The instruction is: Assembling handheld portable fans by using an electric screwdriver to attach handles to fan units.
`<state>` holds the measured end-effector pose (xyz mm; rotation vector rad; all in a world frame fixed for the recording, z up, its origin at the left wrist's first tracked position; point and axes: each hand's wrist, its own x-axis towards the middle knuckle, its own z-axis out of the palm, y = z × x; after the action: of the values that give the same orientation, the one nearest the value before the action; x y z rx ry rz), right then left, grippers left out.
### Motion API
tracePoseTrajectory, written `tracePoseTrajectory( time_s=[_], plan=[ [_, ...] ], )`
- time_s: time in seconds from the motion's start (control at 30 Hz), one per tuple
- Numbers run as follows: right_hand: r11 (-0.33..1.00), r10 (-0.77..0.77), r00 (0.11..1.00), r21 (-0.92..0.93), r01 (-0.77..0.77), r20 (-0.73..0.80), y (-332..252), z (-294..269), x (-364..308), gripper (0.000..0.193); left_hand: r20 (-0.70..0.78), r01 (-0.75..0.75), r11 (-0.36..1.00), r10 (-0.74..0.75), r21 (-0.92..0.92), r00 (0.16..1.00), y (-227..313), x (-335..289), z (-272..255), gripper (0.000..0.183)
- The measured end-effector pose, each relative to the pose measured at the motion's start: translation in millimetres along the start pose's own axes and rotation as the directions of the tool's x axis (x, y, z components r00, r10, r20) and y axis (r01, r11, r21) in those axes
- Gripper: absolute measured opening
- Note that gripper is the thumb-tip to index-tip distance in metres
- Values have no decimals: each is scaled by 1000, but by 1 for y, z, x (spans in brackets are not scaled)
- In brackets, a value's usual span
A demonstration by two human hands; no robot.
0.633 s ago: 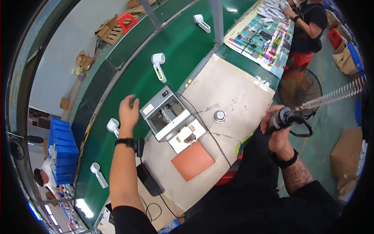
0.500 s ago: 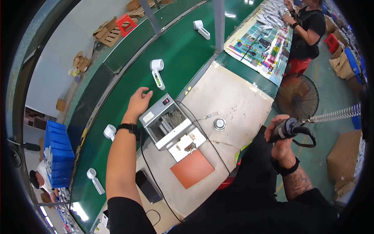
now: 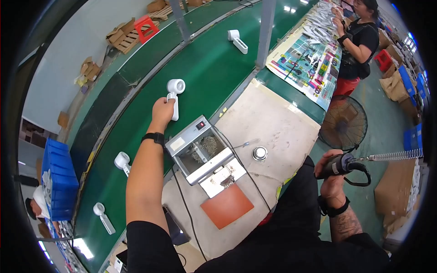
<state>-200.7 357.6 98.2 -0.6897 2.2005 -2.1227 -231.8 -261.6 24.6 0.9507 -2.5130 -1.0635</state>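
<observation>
Over the green conveyor belt, my left hand (image 3: pixel 163 111) is closed around the handle of a white handheld fan (image 3: pixel 176 86), whose round grille points up and away. My right hand (image 3: pixel 328 176) grips a black electric screwdriver (image 3: pixel 336 166) that hangs from a coil spring (image 3: pixel 396 155) at the right. Between my arms, on the beige worktable (image 3: pixel 273 109), stands a grey metal screw feeder (image 3: pixel 193 148) with a lit red switch and a heap of small screws inside. In front of it lies an orange-red mat (image 3: pixel 226 206).
More white fans (image 3: pixel 237 42) lie along the belt, ahead and at left. A round metal piece (image 3: pixel 259 154) sits on the worktable, and a dark phone (image 3: pixel 175 226) lies near my left arm. Cables cross the table. A floor fan (image 3: pixel 343 123) and a co-worker (image 3: pixel 362 41) are at right.
My left hand has reached forward and closed on the fan. The fan has turned, so its opened handle with the green-yellow inside no longer shows. My right hand still holds the screwdriver.
</observation>
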Motion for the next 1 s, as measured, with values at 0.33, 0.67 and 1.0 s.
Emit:
tracePoseTrajectory(
  time_s=[0.33,0.67,1.0],
  plan=[
    [994,16,996,110,-25,82,-9,13,-30,92,-353,-207,960,263,189,898,44,-225,-98,35],
    [985,-22,983,171,-9,181,-17,48,-51,95,-432,-303,899,420,315,798,68,-375,-130,31],
    [977,-43,985,214,6,169,-31,52,-63,98,35,60,458,-64,-887,997,96,-450,-55,59]
  ],
)
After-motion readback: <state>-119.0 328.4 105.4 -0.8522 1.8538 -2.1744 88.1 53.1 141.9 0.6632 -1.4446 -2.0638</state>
